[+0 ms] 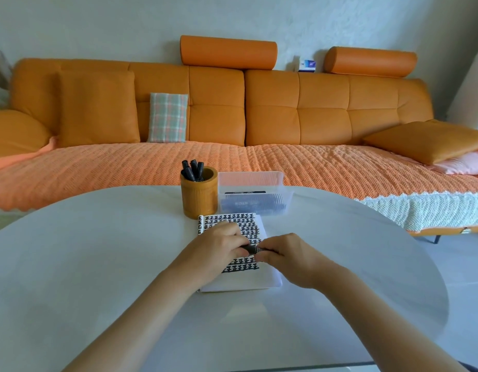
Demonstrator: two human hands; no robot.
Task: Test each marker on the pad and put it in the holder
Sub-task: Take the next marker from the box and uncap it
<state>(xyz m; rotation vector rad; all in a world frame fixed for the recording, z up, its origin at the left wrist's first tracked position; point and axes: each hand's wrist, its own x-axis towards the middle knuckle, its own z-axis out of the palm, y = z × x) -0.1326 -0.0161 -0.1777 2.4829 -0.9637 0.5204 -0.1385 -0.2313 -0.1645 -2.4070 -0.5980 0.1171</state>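
A white pad [248,279] lies in the middle of the white table, most of its page filled with rows of black marks. Over it, my left hand [219,247] and my right hand [283,255] both grip one black marker [251,249], held level between them; only its short middle part shows. Behind the pad stands a round wooden holder [198,196] with several black markers [192,170] upright in it. To the holder's right sits a clear plastic box [255,193] with more dark markers lying inside.
The white oval table [98,264] curves away on the right, with grey floor beyond its edge. A long orange sofa [219,111] with cushions runs behind the table.
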